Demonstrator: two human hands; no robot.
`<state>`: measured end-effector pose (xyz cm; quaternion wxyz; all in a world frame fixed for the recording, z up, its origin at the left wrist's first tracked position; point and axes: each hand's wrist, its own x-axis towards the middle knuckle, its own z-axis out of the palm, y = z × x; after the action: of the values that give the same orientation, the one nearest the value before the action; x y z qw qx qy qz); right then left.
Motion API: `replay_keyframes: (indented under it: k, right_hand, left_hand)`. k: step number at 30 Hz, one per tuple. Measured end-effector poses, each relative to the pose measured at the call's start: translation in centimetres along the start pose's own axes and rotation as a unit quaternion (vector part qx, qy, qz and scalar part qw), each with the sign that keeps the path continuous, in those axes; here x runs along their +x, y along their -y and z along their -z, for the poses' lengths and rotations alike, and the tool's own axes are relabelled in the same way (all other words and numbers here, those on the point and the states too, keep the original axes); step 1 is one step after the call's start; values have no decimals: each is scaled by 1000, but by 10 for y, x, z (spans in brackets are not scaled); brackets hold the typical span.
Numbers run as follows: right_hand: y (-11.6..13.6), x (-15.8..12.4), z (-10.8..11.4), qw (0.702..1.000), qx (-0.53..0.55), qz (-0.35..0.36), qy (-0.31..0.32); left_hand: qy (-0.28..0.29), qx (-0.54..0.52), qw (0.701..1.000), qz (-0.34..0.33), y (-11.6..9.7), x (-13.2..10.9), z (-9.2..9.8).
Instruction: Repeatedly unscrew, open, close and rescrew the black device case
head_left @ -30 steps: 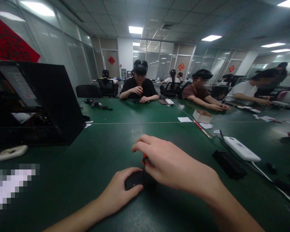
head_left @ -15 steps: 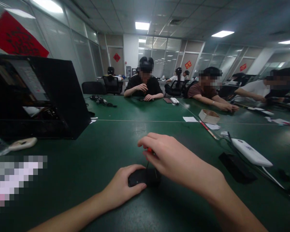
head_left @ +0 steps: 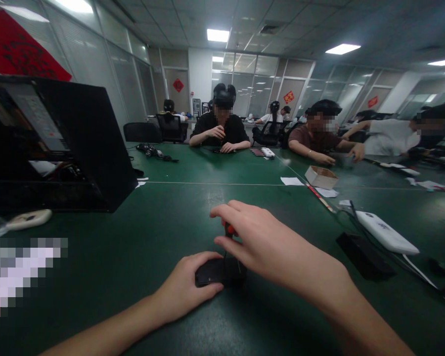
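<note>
My left hand is closed around the left end of a small black box-like device lying on the green table. Its thumb presses the near side and its fingers the far side. Above the device, my right hand is closed on a screwdriver with a red and black handle. The thin shaft points down and its tip meets the device, though the exact contact spot is too small to make out. My right palm and wrist hide part of the device's right end.
An open black computer case stands at the left, with a beige object before it. At the right lie a white power bank-like block with cables and a black block. A small open box sits farther back. Several people sit beyond.
The fingers of my right hand have shifted slightly on the screwdriver handle, with thumb and forefinger farther apart. My left hand keeps its hold on the device. A co-worker at the right has moved their hands.
</note>
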<state>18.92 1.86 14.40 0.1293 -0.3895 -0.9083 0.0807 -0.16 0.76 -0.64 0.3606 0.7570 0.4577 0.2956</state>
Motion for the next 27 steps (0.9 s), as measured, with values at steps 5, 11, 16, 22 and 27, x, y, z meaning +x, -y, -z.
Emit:
replay_keyframes:
  k: [5,11,16,22,27]
  right_hand:
    - [-6,2,-5,1000,16,16,-14]
    - [1,-3,5,997,61,19,-34]
    - [13,-5,9,994,90,44,-33]
    - [12,0,0,995,82,50,-3]
    - [13,-1,0,996,61,61,1]
  left_hand:
    - [1,5,1000,1,1,-1,-1]
    - [-4,-5,1000,-8,2,-1,-1]
    - [-5,-43,999,-28,1,0,-1]
    - [-8,-60,998,-35,2,-1,-1]
    - [-12,-63,997,-45,4,0,-1]
